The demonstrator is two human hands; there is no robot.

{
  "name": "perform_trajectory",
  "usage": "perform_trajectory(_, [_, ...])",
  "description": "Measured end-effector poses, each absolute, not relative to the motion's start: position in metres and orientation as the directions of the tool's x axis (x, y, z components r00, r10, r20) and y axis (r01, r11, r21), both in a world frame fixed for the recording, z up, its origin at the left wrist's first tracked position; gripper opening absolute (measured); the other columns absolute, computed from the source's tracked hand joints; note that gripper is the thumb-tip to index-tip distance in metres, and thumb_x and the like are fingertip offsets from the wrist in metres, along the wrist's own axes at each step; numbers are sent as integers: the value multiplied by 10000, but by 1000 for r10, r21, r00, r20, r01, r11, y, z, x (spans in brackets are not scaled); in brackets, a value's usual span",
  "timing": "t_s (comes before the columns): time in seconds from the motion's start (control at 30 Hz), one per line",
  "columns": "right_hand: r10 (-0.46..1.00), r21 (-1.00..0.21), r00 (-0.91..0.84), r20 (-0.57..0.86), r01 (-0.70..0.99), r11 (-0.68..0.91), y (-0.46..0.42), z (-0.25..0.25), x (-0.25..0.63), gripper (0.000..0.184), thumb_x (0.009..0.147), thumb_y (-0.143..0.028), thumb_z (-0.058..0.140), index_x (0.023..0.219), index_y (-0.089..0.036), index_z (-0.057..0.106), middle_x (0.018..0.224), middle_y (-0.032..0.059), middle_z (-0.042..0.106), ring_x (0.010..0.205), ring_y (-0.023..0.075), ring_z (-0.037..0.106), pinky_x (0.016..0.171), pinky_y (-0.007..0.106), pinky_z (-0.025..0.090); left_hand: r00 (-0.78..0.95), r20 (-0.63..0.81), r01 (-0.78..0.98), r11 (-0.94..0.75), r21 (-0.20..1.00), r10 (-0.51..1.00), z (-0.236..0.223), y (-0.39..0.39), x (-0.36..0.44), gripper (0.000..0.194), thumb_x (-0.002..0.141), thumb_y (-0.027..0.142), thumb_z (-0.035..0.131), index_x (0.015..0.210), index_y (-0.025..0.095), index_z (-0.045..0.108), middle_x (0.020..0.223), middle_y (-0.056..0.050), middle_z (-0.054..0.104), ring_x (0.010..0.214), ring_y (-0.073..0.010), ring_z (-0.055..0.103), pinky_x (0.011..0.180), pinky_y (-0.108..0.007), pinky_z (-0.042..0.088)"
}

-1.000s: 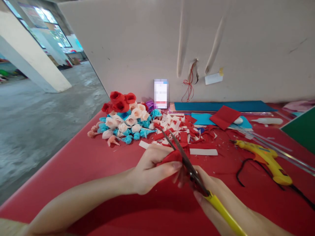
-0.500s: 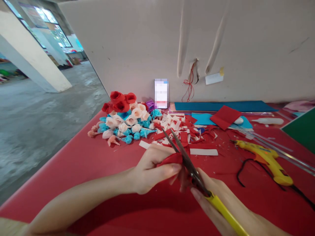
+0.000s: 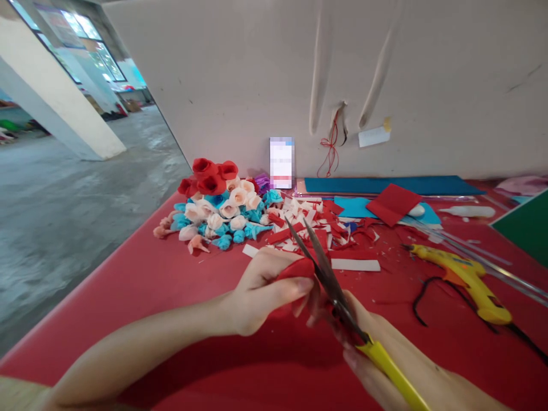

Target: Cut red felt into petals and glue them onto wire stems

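Note:
My left hand point(image 3: 265, 291) pinches a piece of red crepe paper point(image 3: 299, 269) between thumb and fingers. Its upper edge looks rounded. My right hand point(image 3: 363, 337) is closed around scissors point(image 3: 327, 279) with yellow handles. Their blades are parted and point up and away, right beside the red paper's edge. Beyond my hands lies a heap of red and white paper scraps point(image 3: 308, 220). Left of the scraps sits a pile of paper flowers point(image 3: 226, 214) in red, white, peach and blue.
A yellow hot glue gun point(image 3: 466, 279) with a black cord lies on the red table point(image 3: 192, 365) at right. Behind are a red paper square point(image 3: 394, 204), a blue strip point(image 3: 385, 185) and a phone point(image 3: 281, 162) leaning against a pale panel point(image 3: 231, 74).
The scissor blades have spread wider and drawn slightly away from the red paper. The paper's upper edge now looks more rounded. The left hand has barely shifted.

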State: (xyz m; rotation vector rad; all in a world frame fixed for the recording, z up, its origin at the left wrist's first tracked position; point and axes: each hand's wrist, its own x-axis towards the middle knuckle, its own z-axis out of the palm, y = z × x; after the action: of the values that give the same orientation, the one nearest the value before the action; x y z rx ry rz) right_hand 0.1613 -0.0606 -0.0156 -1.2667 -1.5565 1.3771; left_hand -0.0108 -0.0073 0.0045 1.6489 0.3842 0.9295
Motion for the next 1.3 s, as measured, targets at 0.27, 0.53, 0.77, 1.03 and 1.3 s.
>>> perform_trajectory(0.27, [950, -982, -299, -92, 183, -37, -66, -37, 171, 251, 806, -389, 449, 735, -212, 611, 564, 19, 545, 563, 175, 543, 532, 273, 480, 657, 301, -213, -213, 953, 691, 7, -10, -10, 360, 819, 192, 446, 464, 132, 450, 529, -47, 560, 509, -117, 523, 487, -226, 375])
perform_trajectory(0.53, [938, -964, -346, -3, 252, 90, -62, -35, 173, 205, 806, -328, 446, 822, -200, 605, 672, 21, 599, 676, 174, 559, 606, 263, 482, 656, 288, -199, -208, 958, 698, 2, -7, -8, 358, 809, 189, 448, 456, 128, 452, 546, -71, 595, 556, -147, 579, 554, -247, 426])
perform_trajectory(0.77, [961, -919, -272, -46, 388, 66, -62, -26, 173, 213, 819, -350, 435, 826, -211, 596, 593, 15, 559, 663, 180, 562, 566, 254, 473, 642, 275, -213, -178, 961, 716, 0, -5, -7, 361, 803, 175, 445, 445, 128, 448, 554, -62, 603, 555, -132, 573, 555, -233, 419])
perform_trajectory(1.03, [952, -891, -279, -125, 454, 16, -64, -26, 171, 270, 829, -404, 407, 790, -183, 557, 642, 23, 556, 581, 139, 508, 493, 223, 422, 623, 252, -193, -167, 967, 740, -2, -6, -6, 338, 794, 177, 461, 464, 121, 512, 548, -51, 614, 519, -113, 546, 517, -214, 403])
perform_trajectory(1.3, [955, -938, -277, -106, 345, -4, -59, -10, 172, 227, 839, -397, 451, 814, -175, 488, 620, -9, 522, 422, 51, 387, 356, 158, 295, 664, 227, -113, -204, 972, 713, -1, -3, -6, 357, 824, 197, 426, 474, 139, 465, 571, -59, 592, 587, -146, 561, 607, -270, 434])
